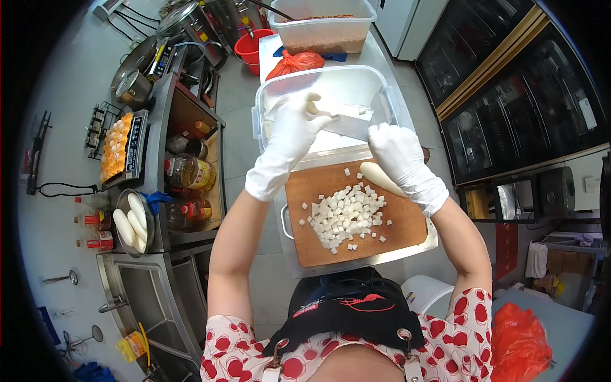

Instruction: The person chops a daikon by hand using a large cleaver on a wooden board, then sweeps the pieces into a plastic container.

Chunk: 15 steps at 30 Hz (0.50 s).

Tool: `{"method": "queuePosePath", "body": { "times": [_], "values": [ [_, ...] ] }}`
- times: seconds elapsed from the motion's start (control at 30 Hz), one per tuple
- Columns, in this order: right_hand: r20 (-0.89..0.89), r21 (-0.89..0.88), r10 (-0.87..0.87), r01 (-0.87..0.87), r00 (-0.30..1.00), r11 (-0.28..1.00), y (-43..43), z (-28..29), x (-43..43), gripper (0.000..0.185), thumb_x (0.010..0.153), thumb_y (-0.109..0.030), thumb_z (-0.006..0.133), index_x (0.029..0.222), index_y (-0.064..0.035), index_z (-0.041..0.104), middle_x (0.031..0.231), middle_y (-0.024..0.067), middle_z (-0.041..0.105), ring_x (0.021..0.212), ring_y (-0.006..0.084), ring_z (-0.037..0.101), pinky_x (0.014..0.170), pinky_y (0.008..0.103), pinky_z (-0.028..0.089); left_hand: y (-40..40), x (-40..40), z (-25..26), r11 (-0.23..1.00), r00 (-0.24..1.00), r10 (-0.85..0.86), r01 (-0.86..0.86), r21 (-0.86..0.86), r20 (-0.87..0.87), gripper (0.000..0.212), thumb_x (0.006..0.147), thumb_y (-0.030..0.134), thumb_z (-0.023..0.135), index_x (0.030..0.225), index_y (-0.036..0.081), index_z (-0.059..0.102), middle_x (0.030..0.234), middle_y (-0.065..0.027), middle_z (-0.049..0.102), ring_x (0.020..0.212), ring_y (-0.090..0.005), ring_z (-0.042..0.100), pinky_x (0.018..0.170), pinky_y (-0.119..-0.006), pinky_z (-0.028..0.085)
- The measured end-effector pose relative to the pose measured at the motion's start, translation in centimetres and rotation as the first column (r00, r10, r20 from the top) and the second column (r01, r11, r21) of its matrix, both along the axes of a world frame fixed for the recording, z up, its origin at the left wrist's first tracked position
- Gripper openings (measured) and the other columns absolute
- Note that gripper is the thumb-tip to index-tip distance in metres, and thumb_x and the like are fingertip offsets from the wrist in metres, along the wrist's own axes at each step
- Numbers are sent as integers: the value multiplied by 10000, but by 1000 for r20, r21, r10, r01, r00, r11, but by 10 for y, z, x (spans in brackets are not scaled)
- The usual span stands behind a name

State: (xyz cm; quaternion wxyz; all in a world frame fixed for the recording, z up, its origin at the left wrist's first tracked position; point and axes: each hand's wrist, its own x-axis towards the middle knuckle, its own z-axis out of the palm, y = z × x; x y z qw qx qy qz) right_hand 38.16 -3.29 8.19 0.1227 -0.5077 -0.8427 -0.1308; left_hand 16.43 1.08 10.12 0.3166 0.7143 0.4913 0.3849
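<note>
White gloves cover both hands. My right hand (396, 150) grips the handle end of a broad cleaver (351, 127), whose blade lies level over the near part of a clear plastic tub (255, 125). A few white cubes sit on or behind the blade. My left hand (298, 124) is at the blade's left end, thumb and fingers apart; whether it touches the blade I cannot tell. Nearer me, a wooden cutting board (305, 255) bears a heap of diced white radish (346, 215). A peeled white radish piece (382, 179) lies at the board's upper right, partly under my right wrist.
Beyond the tub are a red plastic bag (298, 62) and a larger tub (324, 36) of chopped food. At left, a metal bowl (123, 203) of whole peeled radishes stands by a sink (143, 291). A white bucket (425, 293) is below the board's right side.
</note>
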Motion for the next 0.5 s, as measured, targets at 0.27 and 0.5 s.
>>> {"method": "queuePosePath", "body": {
  "times": [0.27,0.5],
  "values": [
    [26,53,178,-180,984,982,-10,6,-12,81,746,-88,589,822,-68,570,712,54,561,648,202,582,605,315,477,70,27,-45,997,1000,19,-18,78,-18,276,822,189,716,1023,10,655,906,-109,680,835,-208,642,782,-307,508],
    [59,66,158,-162,986,985,-21,15,-2,63,751,-117,594,805,-91,573,693,45,550,644,196,579,599,326,469,53,24,-44,993,946,43,-6,114,-322,143,820,136,664,923,37,656,926,-141,659,891,-299,642,809,-380,503]
  ]
}}
